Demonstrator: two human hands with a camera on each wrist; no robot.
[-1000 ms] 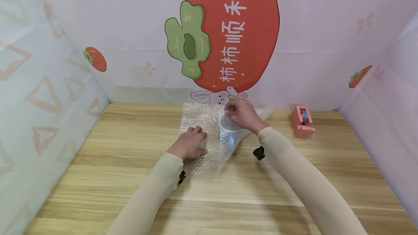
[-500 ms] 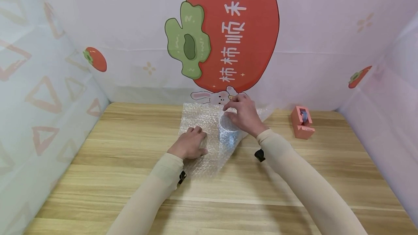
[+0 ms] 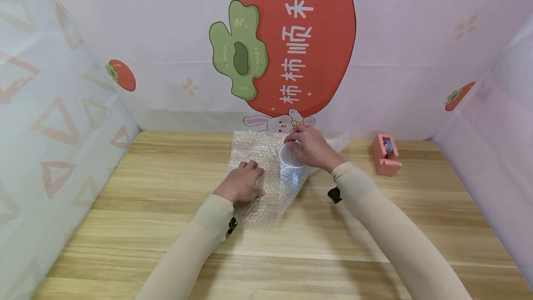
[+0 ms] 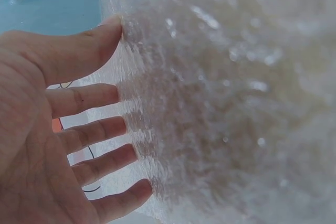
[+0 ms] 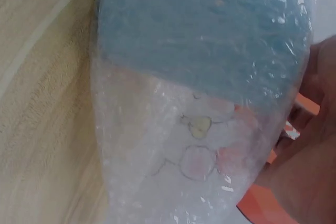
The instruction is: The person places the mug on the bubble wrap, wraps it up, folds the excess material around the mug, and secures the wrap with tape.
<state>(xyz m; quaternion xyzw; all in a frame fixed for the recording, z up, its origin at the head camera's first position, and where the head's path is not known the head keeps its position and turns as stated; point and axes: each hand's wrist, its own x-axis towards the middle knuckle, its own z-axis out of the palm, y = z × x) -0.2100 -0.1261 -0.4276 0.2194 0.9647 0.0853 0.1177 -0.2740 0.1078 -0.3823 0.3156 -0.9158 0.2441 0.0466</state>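
A sheet of clear bubble wrap (image 3: 260, 152) lies across the back middle of the table. Its right part covers a light-blue cup (image 3: 293, 176) whose round rim shows through the plastic. The blue body appears again in the right wrist view behind the wrap (image 5: 205, 30). My left hand (image 3: 243, 183) rests on the wrap left of the cup; in the left wrist view its fingers (image 4: 100, 129) are spread and touch the sheet. My right hand (image 3: 310, 146) is over the cup's rim, fingers bent and touching the wrap; whether they pinch it is hidden.
A pink tape dispenser (image 3: 386, 154) with a blue roll stands at the back right of the wooden table (image 3: 166, 244). A printed cloth (image 3: 179, 59) hangs close behind the wrap. Further cloths border both sides.
My right hand was pinched together over the cup's rim, then its thumb and fingers spread apart; now they are slightly nearer each other. My left hand and the wrap have barely moved.
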